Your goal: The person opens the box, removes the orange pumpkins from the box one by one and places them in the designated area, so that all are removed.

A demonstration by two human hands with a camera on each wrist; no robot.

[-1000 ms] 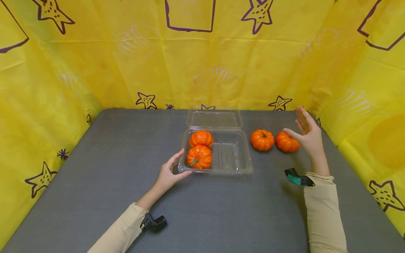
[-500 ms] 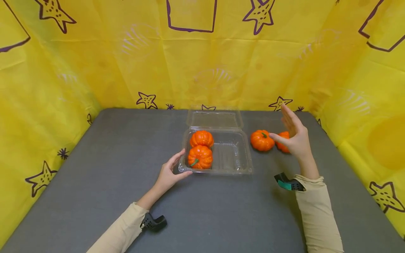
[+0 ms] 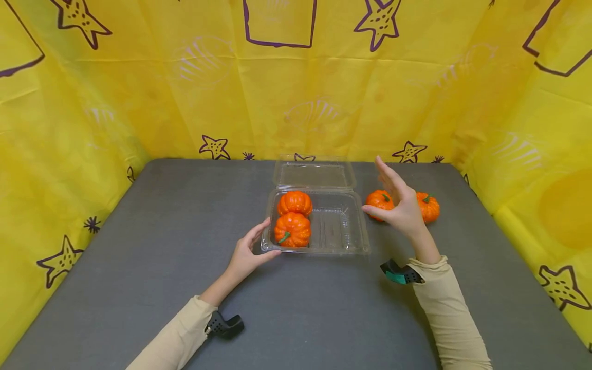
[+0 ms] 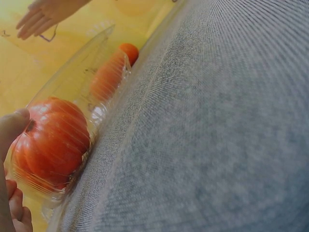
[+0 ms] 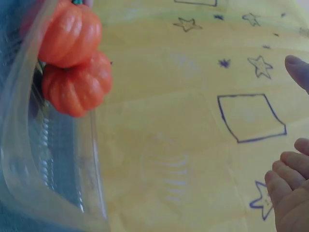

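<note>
Head view: the left hand (image 3: 243, 255) has its fingers (image 3: 257, 231) loosely spread, thumb and fingertips touching the near left corner of the clear plastic container (image 3: 344, 246), grasping nothing. Two orange pumpkins (image 3: 292, 229) sit in the container's left half, one behind the other; its lid (image 3: 314, 174) lies open behind. The right hand (image 3: 400, 205) hovers above the grey tabletop (image 3: 139, 257), fingers straight and released, just right of the container. Behind it two loose pumpkins (image 3: 427, 207) rest on the tabletop.
</note>
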